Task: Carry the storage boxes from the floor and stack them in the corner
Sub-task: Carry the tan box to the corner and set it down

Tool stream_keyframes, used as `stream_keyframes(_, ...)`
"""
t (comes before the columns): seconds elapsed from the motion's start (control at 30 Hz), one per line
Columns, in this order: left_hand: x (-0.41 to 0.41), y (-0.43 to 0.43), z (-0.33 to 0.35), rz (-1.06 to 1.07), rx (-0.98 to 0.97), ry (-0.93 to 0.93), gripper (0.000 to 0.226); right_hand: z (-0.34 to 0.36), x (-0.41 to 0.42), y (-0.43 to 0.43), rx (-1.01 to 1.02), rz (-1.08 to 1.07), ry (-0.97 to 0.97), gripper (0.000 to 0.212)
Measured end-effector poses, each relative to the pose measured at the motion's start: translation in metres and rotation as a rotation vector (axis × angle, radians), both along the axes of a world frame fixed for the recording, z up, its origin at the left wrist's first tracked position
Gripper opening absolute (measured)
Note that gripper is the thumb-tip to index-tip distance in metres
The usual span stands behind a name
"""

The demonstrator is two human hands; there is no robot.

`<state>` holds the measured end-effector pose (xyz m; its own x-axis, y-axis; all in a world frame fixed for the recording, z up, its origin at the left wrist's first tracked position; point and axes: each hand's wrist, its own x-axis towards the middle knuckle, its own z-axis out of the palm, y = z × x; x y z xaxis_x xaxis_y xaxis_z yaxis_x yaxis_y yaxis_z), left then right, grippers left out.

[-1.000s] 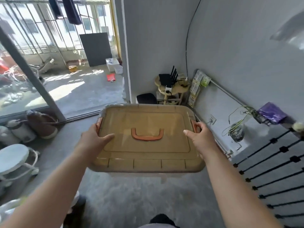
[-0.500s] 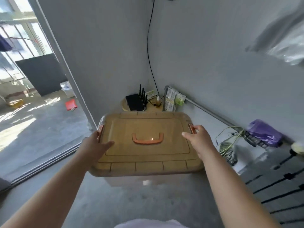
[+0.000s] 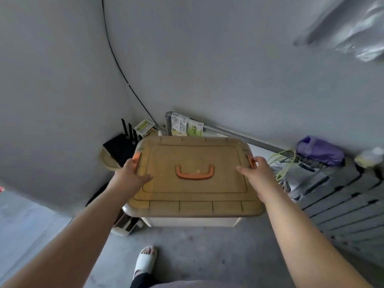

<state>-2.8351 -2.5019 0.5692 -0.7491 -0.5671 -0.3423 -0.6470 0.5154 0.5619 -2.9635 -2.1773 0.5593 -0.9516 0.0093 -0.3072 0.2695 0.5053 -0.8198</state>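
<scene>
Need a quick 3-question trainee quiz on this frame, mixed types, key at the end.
1. True or false: both hands grip the storage box at its orange side latches.
2. Multiple choice: what stands directly behind the box's far left corner? A) black router with antennas B) watering can C) folded towel
3. Fill in: the handle in the middle of the lid is coloured ____.

Key
1. True. The left hand and right hand hold opposite short sides, thumbs on the lid.
2. A. The router sits on a small round table in the corner.
3. Orange: the lid handle.
</scene>
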Motion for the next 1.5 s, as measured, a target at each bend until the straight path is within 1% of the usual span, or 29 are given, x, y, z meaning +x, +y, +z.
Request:
stream_keyframes(0.07,-0.037,-0.024,-0.008,-0.117,-0.004,-0.061,0.078,-0.008,-0.003,-0.015,-0.009,-0.09,-0.027,0.047)
stream_keyframes(0.13,-0.074,-0.049,-0.018,-0.207,-0.016,-0.143,0.08,-0.021,-0.007,-0.034,-0.016,-0.202,-0.054,0.046)
stream_keyframes(0.3,-0.131,-0.072,-0.046,-0.309,0.047,-0.182,0.09,-0.049,-0.008,-0.057,-0.1,-0.377,-0.148,0.058)
stream_keyframes(0.37,-0.154,-0.074,-0.07,-0.35,0.069,-0.234,0.09,-0.069,-0.014,-0.061,-0.122,-0.452,-0.203,0.064)
stream_keyframes(0.5,-0.187,-0.066,-0.118,-0.303,0.173,-0.281,0.081,-0.109,-0.036,-0.058,-0.208,-0.522,-0.304,0.072)
stream_keyframes(0.6,-0.209,-0.06,-0.162,-0.266,0.294,-0.299,0.075,-0.149,-0.054,-0.053,-0.227,-0.588,-0.345,0.068)
stream_keyframes(0.7,-0.232,-0.053,-0.209,-0.232,0.379,-0.313,0.069,-0.196,-0.074,-0.046,-0.231,-0.599,-0.387,0.061)
stream_keyframes(0.8,-0.255,-0.049,-0.255,-0.2,0.444,-0.331,0.068,-0.243,-0.095,-0.043,-0.263,-0.599,-0.414,0.055)
stream_keyframes(0.87,-0.269,-0.048,-0.279,-0.183,0.475,-0.342,0.069,-0.268,-0.107,-0.043,-0.268,-0.613,-0.413,0.056)
stream_keyframes(0.97,-0.286,-0.05,-0.32,-0.174,0.433,-0.354,0.074,-0.312,-0.121,-0.046,-0.318,-0.624,-0.419,0.06)
stream_keyframes(1.1,-0.294,-0.05,-0.365,-0.178,0.335,-0.345,0.085,-0.363,-0.128,-0.051,-0.351,-0.635,-0.4,0.05)
stream_keyframes(1.2,-0.291,-0.051,-0.395,-0.163,0.262,-0.343,0.08,-0.395,-0.13,-0.055,-0.391,-0.657,-0.394,0.049)
stream_keyframes(1.33,-0.285,-0.053,-0.425,-0.125,0.321,-0.375,0.071,-0.426,-0.128,-0.057,-0.425,-0.7,-0.397,0.068)
stream_keyframes(1.4,-0.284,-0.055,-0.436,-0.114,0.333,-0.371,0.072,-0.439,-0.126,-0.059,-0.443,-0.704,-0.399,0.071)
stream_keyframes(1.5,-0.284,-0.059,-0.447,-0.095,0.327,-0.365,0.082,-0.451,-0.124,-0.067,-0.472,-0.685,-0.407,0.069)
